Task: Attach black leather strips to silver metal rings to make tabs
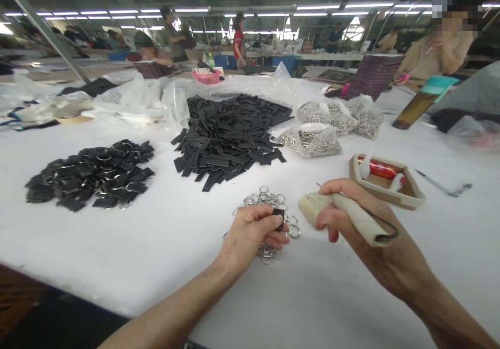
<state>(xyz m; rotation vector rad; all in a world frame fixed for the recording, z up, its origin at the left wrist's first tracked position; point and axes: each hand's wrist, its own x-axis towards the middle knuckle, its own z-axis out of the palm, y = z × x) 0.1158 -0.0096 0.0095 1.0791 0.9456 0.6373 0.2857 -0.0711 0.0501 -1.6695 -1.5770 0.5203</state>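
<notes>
Tab (278, 217), small and black, sits pinched between the thumb and fingertips of the left hand (250, 232). That hand reaches in from the near edge, forearm angled up and to the right, knuckles up, fingers curled tight around the piece. It hovers right over a loose scatter of rings (269, 200), and the tab sticks out at the hand's right side, just above them.

The right hand (375, 255) comes in from the lower right, palm turned leftward. It is closed around a pale, tape-wrapped tool (344, 211) with a dark cord looping off its back end. The tool's blunt tip points left toward the tab, near it but not touching.

Both hands work over a white table (156, 245). Farther back lies a broad heap of black strips (230, 135), and to the left a darker pile of strips already on rings (94, 174). Clear bags (316, 140) full of rings sit behind and to the right. A shallow tray (410, 200) just beyond the right hand holds a red tube (380, 169). A brown bottle (416, 107) lies tilted near the far right.

The room is a big workshop under rows of strip lights, with other tables and people at work. One person (433, 57) sits at the far right.
</notes>
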